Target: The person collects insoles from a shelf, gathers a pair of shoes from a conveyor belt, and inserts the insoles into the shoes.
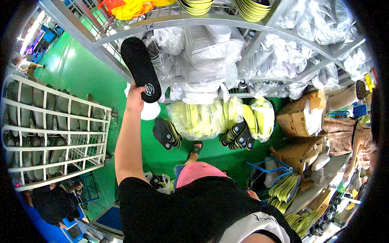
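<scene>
My left arm reaches forward, and my left hand [135, 98] is closed on the heel end of a black insole [137, 60] with a round white print. The insole is raised in front of the metal rack, toe end away from me. White material [150, 111] shows just below that hand; I cannot make out what it is. Stacks of black and yellow-green insoles [167, 133] stand on the floor beyond my feet, beside clear bags of yellow-green insoles [196, 119]. At my right side only a small patch of skin [253, 195] shows, perhaps my right hand, its fingers hidden.
The grey metal rack [170, 21] holds bagged white insoles [210, 52]. A white wire cart [60, 133] with grey insoles stands left. Right are cardboard boxes [298, 117], a blue frame [259, 165] and more insoles [285, 187]. Other people sit or stand at both sides.
</scene>
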